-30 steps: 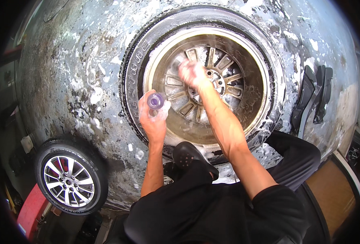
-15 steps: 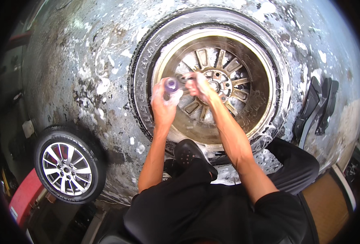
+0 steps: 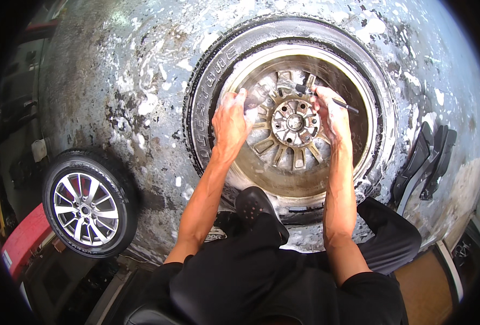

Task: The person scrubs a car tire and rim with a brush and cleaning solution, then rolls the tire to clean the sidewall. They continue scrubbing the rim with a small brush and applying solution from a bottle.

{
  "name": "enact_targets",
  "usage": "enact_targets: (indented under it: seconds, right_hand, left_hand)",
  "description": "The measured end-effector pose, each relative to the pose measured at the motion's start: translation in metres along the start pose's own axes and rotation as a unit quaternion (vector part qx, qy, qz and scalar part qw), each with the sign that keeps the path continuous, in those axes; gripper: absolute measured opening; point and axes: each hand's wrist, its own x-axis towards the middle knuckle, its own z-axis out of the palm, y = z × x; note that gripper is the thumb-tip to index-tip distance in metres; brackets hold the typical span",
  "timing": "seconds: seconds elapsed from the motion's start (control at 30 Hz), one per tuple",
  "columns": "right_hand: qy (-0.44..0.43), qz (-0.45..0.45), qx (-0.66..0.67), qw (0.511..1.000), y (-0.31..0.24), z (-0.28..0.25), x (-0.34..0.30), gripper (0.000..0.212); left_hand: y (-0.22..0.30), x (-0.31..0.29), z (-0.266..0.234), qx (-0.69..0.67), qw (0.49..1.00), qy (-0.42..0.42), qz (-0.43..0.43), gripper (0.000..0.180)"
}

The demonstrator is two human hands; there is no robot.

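The floor (image 3: 166, 138) around me is grey, wet and mottled, with white foam (image 3: 146, 105) spattered over it and dark worn patches showing through. Looking down from my head, I have a large wheel (image 3: 295, 123) lying flat in front of me, its hollow back side up, with the hub and spokes down inside. Its tyre (image 3: 201, 116) has raised lettering on the left side and wet suds along the edge. My left hand (image 3: 230, 124) is over the left edge of the rim, fingers curled around a clear bottle (image 3: 255, 99), which is blurred. My right hand (image 3: 333, 116) is over the right part of the hollow, gripping a thin dark brush (image 3: 350, 108) that points left above the far spokes; I cannot tell whether its tip touches them. My black shoe (image 3: 253, 206) is just beside the tyre's near edge. A second wheel (image 3: 86, 210) with silver spokes is to the near left, beside a red bar (image 3: 23, 238). Black strips (image 3: 416, 162) lie right of the big wheel.
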Motion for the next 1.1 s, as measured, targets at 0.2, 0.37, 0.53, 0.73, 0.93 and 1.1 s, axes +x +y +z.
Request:
enact_targets:
  seconds: [0.2,0.37,0.53,0.73,0.93,1.1]
  right_hand:
    - [-0.039,0.026,0.032,0.998,0.003,0.014,0.017,0.024]
    - [-0.037,0.098,0.078,0.991,0.006,0.020,0.026,0.025]
    - [-0.034,0.113,0.080,0.990,0.012,0.040,0.030,0.028]
    - [-0.019,0.080,0.043,0.996,0.011,0.059,0.031,0.025]
    - [-0.024,0.083,0.014,0.996,0.010,0.067,0.028,0.019]
    - [-0.016,0.091,0.033,0.995,0.015,0.068,0.027,0.021]
  left_hand:
    - [0.001,0.006,-0.009,0.045,0.999,0.014,0.021,0.045]
    - [0.000,0.008,-0.025,0.077,0.996,0.017,0.040,0.046]
    - [-0.005,0.014,-0.035,0.116,0.992,0.010,0.041,0.047]
    - [-0.014,0.020,-0.043,0.128,0.991,0.014,0.030,0.049]
    - [-0.019,0.020,-0.049,0.142,0.989,0.013,0.039,0.050]
    - [-0.024,0.022,-0.048,0.155,0.987,0.008,0.033,0.052]
